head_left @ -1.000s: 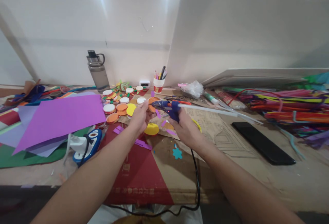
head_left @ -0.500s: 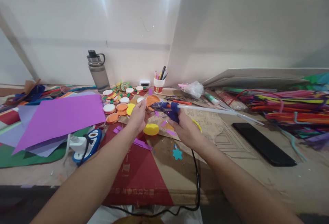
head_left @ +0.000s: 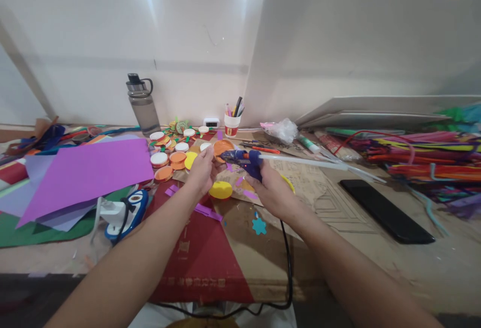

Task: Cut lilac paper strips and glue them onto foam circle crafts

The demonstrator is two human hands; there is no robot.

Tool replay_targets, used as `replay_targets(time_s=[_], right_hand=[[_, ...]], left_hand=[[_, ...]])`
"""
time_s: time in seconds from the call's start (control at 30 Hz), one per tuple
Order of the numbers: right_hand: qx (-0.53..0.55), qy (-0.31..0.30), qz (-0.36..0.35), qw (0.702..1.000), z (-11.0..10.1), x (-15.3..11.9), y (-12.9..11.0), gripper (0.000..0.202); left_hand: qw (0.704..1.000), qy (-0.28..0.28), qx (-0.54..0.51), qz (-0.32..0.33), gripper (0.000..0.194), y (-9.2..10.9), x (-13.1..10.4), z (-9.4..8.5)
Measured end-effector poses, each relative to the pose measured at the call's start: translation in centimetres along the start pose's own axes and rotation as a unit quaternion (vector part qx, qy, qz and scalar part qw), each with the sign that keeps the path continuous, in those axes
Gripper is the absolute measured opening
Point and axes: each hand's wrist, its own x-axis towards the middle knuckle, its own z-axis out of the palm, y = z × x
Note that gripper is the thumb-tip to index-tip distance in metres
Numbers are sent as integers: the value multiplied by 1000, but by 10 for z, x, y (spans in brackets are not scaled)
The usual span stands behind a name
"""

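Note:
My right hand [head_left: 273, 187] is wrapped round the handle of a blue hot glue gun [head_left: 250, 161], with a long clear glue stick [head_left: 304, 160] sticking out of its back. In my left hand [head_left: 204, 171] an orange round piece [head_left: 223, 149] like a shallow cup is pinched, and the gun's nozzle is at its near side. Whether nozzle and piece touch cannot be told. Just below my left hand lies a yellow disc [head_left: 220, 189]. Several white, orange and yellow discs [head_left: 159, 159] are grouped to the left.
Purple strips [head_left: 203, 209] and a blue flower cutout [head_left: 259, 224] lie nearest. On the left are purple paper [head_left: 93, 172], a power strip [head_left: 131, 212] and a bottle [head_left: 144, 105]. A pen cup [head_left: 232, 125] stands behind; a phone [head_left: 387, 211] and pipe cleaners [head_left: 424, 152] are right. The gun's black cord [head_left: 288, 263] hangs over the front edge.
Almost nothing differs. Both hands keep the same hold, the glue gun staying at the orange piece; the whole view has shifted very slightly.

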Motion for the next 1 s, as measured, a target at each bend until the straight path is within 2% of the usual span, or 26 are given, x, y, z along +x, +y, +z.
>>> replay_targets(time_s=[0.13,0.37,0.57,0.77,1.0], right_hand=[[4,7,-13,1000,0,0,1,40],[1,-15,-5,1000,-2,-1,1,39],[23,31,-53,998,-7,3,6,38],[12,34,-37,999,-9,5,7,40],[-3,29,-16,999,-7,5,3,38]], left_hand=[[999,-24,-1,-23,23,-5,-1,1],[1000,17,14,20,18,5,2,-2],[999,9,-24,37,16,4,5,-3],[995,34,-79,57,15,7,6,-1],[995,34,-74,60,14,7,3,1]])
